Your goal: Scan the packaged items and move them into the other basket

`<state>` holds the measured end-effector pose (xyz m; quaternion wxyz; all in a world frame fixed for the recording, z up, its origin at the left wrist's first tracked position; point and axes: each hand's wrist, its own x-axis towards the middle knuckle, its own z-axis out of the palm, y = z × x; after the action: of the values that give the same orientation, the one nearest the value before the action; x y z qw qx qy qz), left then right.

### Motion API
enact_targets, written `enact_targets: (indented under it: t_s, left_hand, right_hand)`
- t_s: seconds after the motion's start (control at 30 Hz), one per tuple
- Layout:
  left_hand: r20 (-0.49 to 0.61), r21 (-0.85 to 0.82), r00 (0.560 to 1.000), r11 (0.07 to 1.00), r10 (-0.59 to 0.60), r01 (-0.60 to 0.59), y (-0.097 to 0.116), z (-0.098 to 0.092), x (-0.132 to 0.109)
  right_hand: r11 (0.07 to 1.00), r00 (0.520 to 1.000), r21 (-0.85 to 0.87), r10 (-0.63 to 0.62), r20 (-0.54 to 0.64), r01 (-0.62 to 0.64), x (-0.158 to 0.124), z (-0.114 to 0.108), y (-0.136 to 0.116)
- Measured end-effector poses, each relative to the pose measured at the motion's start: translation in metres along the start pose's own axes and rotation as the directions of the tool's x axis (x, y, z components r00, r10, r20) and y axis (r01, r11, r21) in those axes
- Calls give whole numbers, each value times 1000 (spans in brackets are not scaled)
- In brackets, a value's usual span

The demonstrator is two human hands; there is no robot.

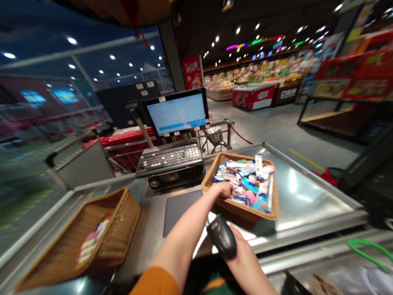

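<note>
My left hand (225, 189) reaches over the near left rim of a wicker basket (211, 167), its fingers curled down among small packaged goods (250, 184). What those fingers grip is hidden. In the basket lie several packets in blue, white and pink, with a white box (258, 166) sticking up. Nearer to me, my right hand (244, 250) is wrapped round a black handheld barcode scanner (221, 237), whose head points up and to the left. A second wicker basket (123, 229) sits on the left with a few packets (92, 241) in it.
Behind the metal counter (150, 221), a monitor (176, 112) stands above a black keyboard (170, 159). A dark flat panel (181, 211) lies in the counter beside my left forearm. A green loop (368, 254) is at lower right. Shopping carts (216, 133) stand beyond.
</note>
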<state>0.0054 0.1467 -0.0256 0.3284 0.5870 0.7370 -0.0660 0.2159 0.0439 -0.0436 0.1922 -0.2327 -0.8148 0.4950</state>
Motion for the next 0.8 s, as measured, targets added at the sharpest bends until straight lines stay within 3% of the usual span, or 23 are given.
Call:
enact_targets:
  t_s: [0.17,0.3,0.43,0.57,0.63,0.7,0.73,0.77,0.8]
  left_hand:
    - [-95,-87,995,996,-3,-5,-2,-2,-12]
    - [-258,-181,966,982,12,-61,4,-1,-28]
    - [-513,-308,855,945,-70,-107,8,4,-51]
    - [-657,-514,712,838,-249,-182,-5,16,-80]
    - [-672,-617,650,754,-354,-226,-19,31,-95]
    - [-633,-719,621,647,-461,-253,-34,52,-110]
    - [-574,-796,625,541,-529,-272,-41,64,-118]
    - [-410,-908,652,216,-638,-360,-49,77,-124]
    - [-339,-923,659,100,-672,-372,-55,90,-131]
  right_hand:
    - [1000,1000,19,-6,21,6,3,-1,-3]
    - [999,998,36,-21,53,19,6,-1,-5]
    - [1000,999,17,20,37,-20,9,3,4]
    - [999,997,53,-4,76,0,11,5,5]
    - [999,994,50,-24,103,19,12,3,1]
    - [999,994,40,-28,109,23,13,2,-4]
    - [999,994,42,-29,105,24,14,2,-5]
    - [999,995,48,-27,100,23,14,3,-6]
    - [998,995,54,-25,97,20,15,4,-7]
